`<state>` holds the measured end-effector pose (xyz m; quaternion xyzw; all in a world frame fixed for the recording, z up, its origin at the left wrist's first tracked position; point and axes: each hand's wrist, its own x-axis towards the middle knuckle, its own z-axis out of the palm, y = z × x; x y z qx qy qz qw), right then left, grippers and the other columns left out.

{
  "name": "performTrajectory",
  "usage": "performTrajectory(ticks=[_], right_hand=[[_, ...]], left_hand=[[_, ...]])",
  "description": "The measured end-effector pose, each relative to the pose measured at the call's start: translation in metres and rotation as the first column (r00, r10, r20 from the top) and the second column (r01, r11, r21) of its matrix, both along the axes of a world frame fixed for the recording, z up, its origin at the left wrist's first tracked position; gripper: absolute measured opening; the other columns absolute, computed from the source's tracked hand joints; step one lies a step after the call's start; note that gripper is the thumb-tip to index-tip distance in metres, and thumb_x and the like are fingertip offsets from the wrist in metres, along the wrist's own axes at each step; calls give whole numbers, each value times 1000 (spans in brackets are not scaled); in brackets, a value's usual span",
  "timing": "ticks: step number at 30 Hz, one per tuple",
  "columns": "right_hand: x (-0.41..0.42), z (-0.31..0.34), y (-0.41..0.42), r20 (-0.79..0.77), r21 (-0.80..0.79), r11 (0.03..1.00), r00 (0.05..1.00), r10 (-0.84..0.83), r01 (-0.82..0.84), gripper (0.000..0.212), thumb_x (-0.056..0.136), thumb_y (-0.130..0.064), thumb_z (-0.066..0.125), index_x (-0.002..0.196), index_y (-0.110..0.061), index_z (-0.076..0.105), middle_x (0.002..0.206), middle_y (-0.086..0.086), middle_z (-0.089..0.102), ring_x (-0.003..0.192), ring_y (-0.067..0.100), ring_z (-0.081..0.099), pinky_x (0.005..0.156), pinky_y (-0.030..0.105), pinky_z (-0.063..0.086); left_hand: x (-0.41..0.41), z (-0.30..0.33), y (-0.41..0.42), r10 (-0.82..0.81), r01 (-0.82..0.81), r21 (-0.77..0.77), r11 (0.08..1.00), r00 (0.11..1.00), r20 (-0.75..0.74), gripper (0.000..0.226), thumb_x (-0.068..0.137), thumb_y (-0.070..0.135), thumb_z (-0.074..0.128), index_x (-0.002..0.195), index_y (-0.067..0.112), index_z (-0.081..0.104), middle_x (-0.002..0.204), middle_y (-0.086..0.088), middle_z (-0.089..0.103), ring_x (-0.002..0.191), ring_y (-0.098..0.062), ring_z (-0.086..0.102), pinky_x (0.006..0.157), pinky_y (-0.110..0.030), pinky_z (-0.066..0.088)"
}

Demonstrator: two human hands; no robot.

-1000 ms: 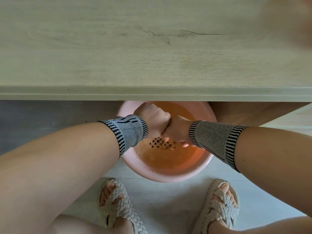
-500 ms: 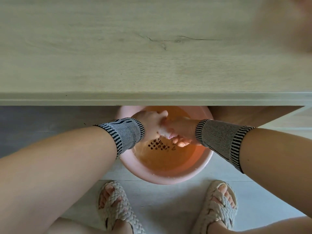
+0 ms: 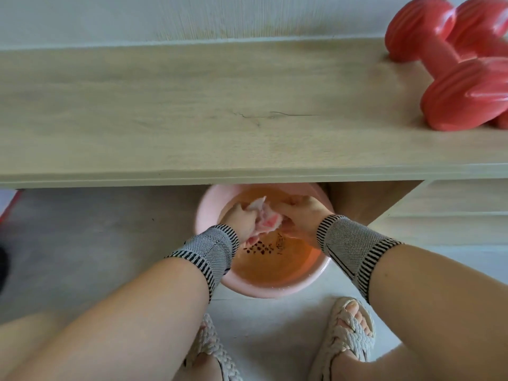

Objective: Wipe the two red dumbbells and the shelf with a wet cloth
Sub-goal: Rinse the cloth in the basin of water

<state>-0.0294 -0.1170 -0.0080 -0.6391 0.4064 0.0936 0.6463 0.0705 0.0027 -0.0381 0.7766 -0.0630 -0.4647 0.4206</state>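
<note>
Two red dumbbells lie at the right end of the light wooden shelf (image 3: 192, 105): the nearer dumbbell (image 3: 450, 78) is fully seen, the second dumbbell (image 3: 483, 26) lies behind it and is cut off by the frame edge. Below the shelf's front edge, a pink basin (image 3: 275, 291) of water stands on the floor. Over it, my left hand (image 3: 242, 221) and my right hand (image 3: 299, 215) both grip a wet white-and-pink cloth (image 3: 265, 218), bunched between them. Both wrists wear grey striped bands.
My feet in woven sandals (image 3: 346, 334) stand on the pale floor just in front of the basin. A lower wooden part (image 3: 371, 199) of the shelf unit rises right of the basin. A white wall (image 3: 192, 15) backs the shelf.
The view has tilted up, so the dumbbells and wall now show. My hands have parted slightly and the cloth now shows between them above the water.
</note>
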Motion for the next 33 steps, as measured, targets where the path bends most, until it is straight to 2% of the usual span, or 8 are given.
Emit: performTrajectory(ticks=[3,8,11,14,20,24,29,33], right_hand=[[-5,16,9,60,89,995,997,-46,40,31,88,-12,64,118,-3,59,102,13,67,86,24,64,83,42,56],[-17,26,5,78,-72,964,965,-250,256,30,89,-4,52,118,-8,59,97,11,64,83,22,61,82,39,56],[-24,42,13,-113,-348,936,989,-96,51,28,95,-10,52,122,-5,54,111,7,61,97,19,61,84,26,49],[-26,37,15,-103,-409,910,988,-112,60,20,98,-12,45,111,-2,54,86,8,58,68,16,56,64,25,48],[-36,34,18,-95,-411,876,944,-316,252,38,96,-24,44,129,-5,48,109,15,63,85,26,61,76,34,51],[-44,50,35,173,24,953,937,-303,303,51,71,-46,65,107,-10,67,101,9,69,97,30,62,89,41,49],[-57,66,44,209,274,951,956,-207,146,33,80,-20,71,101,4,68,97,25,65,89,35,60,97,56,46],[-60,69,42,211,301,909,910,-358,288,17,94,-17,56,95,-2,65,79,14,61,76,29,59,79,47,50]], left_hand=[[-12,17,6,180,-190,-69,979,975,-128,31,98,39,51,99,13,69,95,-11,71,65,-16,57,53,-25,44],[-18,34,19,386,-420,-88,903,886,-258,20,97,33,53,105,18,65,118,-9,67,105,-24,65,91,-47,52],[-28,44,18,508,-650,-145,746,696,-507,32,99,34,51,119,11,62,107,-16,73,95,-31,71,78,-47,58],[-42,60,15,513,-757,-142,638,555,-655,48,94,53,53,113,9,60,99,-23,72,88,-37,71,61,-44,59],[-55,76,21,407,-609,-227,760,718,-564,31,90,13,63,121,10,63,106,-15,72,85,-30,71,67,-42,60],[-52,97,21,358,-551,-266,791,770,-529,31,92,23,63,67,11,75,71,-9,71,61,-24,65,60,-35,52],[-31,83,29,466,-667,-244,704,693,-550,51,82,41,73,125,16,65,109,-13,71,88,-30,72,77,-45,57],[-52,82,47,138,-360,-222,906,748,-649,91,73,86,45,127,16,64,122,-19,66,114,-37,60,89,-55,47]])
